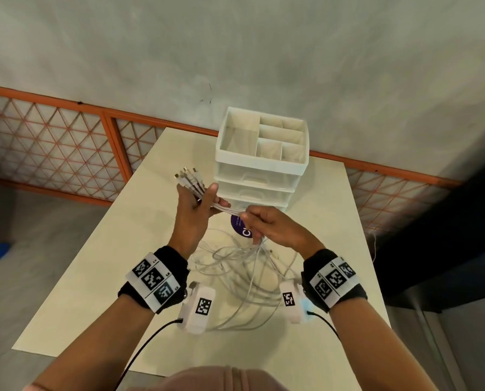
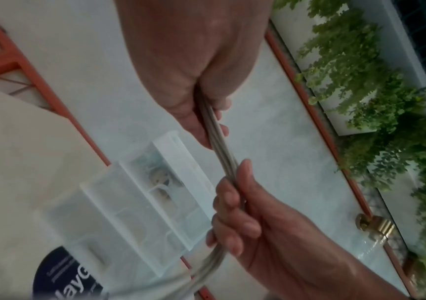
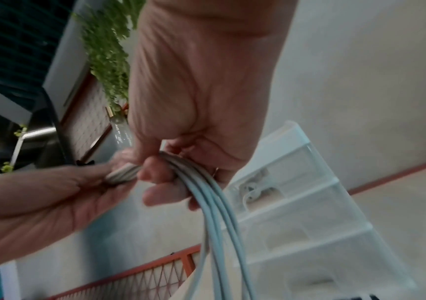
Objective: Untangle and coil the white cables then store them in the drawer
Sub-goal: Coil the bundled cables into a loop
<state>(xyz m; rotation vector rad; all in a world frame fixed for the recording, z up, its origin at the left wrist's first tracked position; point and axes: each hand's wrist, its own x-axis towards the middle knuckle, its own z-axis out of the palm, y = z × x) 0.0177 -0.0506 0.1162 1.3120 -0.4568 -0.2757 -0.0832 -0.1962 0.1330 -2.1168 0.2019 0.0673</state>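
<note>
Several white cables (image 1: 235, 266) hang as a bundle from both hands, and their loose loops lie tangled on the table between my wrists. My left hand (image 1: 199, 204) grips the bundle near its plug ends (image 1: 186, 176), which fan out up and to the left. My right hand (image 1: 261, 224) grips the same bundle (image 2: 222, 154) a short way along, fingers curled round the strands (image 3: 207, 192). Just behind the hands stands the white drawer unit (image 1: 259, 167) with its clear drawers closed. One drawer (image 2: 160, 182) holds something white.
The cream table (image 1: 100, 277) ends close on the left, right and front. A dark round sticker (image 1: 242, 228) lies on it under the right hand. An orange-framed lattice railing (image 1: 66, 142) runs behind the table. Black leads trail from both wrist cameras.
</note>
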